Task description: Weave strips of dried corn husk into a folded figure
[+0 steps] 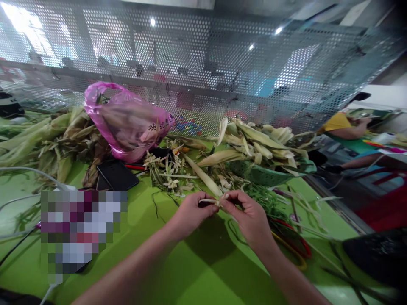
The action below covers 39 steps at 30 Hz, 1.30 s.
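Note:
Over the green table (190,271), my left hand (194,212) pinches a thin, pale strip of corn husk (208,201) between thumb and fingers. My right hand (245,214) meets it at the strip's right end, its thumb and fingertips closed on the same piece. Fingers partly cover the strip, so its full shape is hidden. Just beyond the hands, a long folded corn husk (203,176) points towards them. Behind my left hand lies a cluster of small knotted or woven husk pieces (171,173).
A pink plastic bag (127,123) stands behind a dark phone (119,176). Husks (60,135) heap up at left. A green basket (270,174) at right holds more husks. Red and yellow loops (295,245) lie beside my right forearm. A perforated metal screen (190,55) closes off the back.

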Each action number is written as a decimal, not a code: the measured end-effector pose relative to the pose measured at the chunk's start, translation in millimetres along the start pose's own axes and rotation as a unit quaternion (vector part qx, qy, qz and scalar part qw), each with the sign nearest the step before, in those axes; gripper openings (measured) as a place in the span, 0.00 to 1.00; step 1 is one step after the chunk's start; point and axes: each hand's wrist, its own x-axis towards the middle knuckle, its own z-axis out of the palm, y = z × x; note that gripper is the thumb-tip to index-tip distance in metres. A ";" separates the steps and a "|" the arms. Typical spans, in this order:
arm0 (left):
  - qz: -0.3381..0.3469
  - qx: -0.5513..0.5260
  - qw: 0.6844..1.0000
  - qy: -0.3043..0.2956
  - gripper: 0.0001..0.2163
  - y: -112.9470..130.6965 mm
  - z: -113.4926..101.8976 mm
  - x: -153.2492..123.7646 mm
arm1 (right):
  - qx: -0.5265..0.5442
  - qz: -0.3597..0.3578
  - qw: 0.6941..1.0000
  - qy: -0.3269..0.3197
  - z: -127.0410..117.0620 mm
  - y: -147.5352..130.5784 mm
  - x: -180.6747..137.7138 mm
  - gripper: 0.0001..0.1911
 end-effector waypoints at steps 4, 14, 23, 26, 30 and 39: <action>0.015 -0.015 1.000 0.000 0.09 -2.7 6.9 -0.6 | 0.050 0.034 0.997 0.037 2.6 2.0 -1.7 0.08; 0.044 -0.005 0.999 0.001 0.08 -4.8 10.8 -4.0 | 0.164 0.085 0.980 0.072 0.9 3.7 3.8 0.09; 0.002 0.005 0.999 -0.033 0.05 -12.2 10.1 -0.3 | 0.199 0.092 0.969 0.117 -0.3 1.1 5.3 0.10; 0.016 0.032 0.999 -0.037 0.03 -20.1 14.3 0.5 | 0.209 0.095 0.967 0.109 -0.1 2.4 4.7 0.10; 0.028 0.037 0.999 -0.026 0.06 -17.7 12.0 -2.1 | 0.167 0.079 0.978 0.093 -3.0 2.8 6.0 0.10; 0.075 0.043 0.996 0.019 0.15 10.4 -4.8 -4.7 | 0.061 0.038 0.997 0.018 -4.3 -5.7 -0.2 0.09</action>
